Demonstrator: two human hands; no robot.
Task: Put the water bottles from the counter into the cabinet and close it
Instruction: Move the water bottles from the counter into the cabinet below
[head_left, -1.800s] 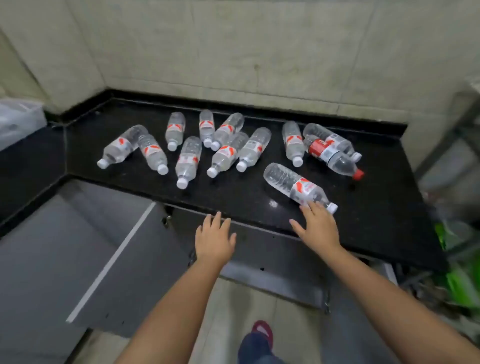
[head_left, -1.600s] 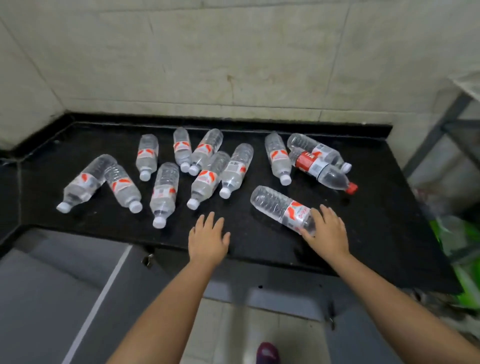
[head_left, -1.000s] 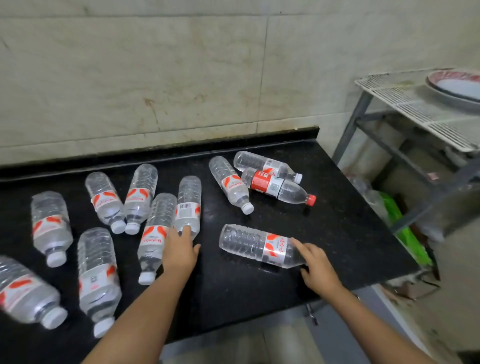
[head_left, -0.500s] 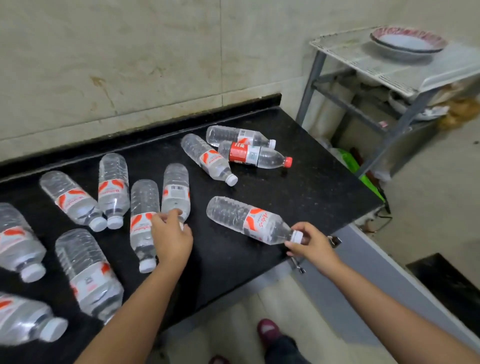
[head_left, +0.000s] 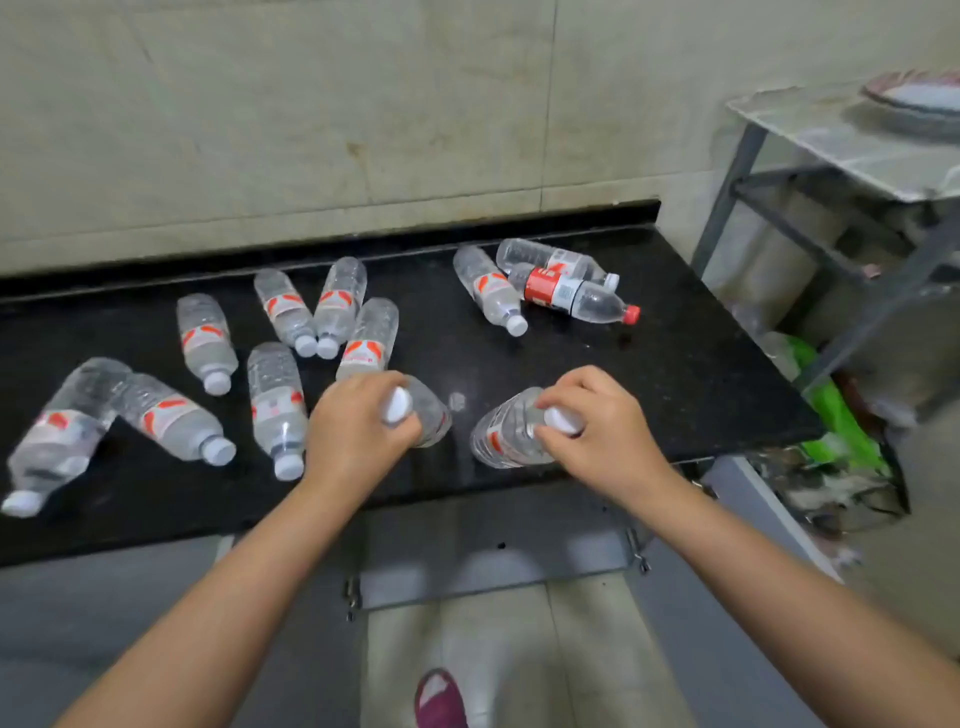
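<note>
- Now the left hand (head_left: 358, 431) curls its fingers around the neck of one water bottle (head_left: 428, 415), cap toward the camera.
- Right hand (head_left: 597, 431) grips a second water bottle (head_left: 506, 431) likewise.
- Other bottles (head_left: 275, 400) lie on the black table (head_left: 675, 374).

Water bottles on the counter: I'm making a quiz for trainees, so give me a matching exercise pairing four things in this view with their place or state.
Things:
1. left hand
2. right hand
3. red-capped bottle
4. plate

Place or state:
A. lying at the counter's far right, among white-capped bottles
B. on the metal rack's top shelf
C. grips the bottle nearer the counter's right end
D. grips a bottle beside the middle cluster

Pairs: 1-D, 2-C, 3-A, 4-B
</note>
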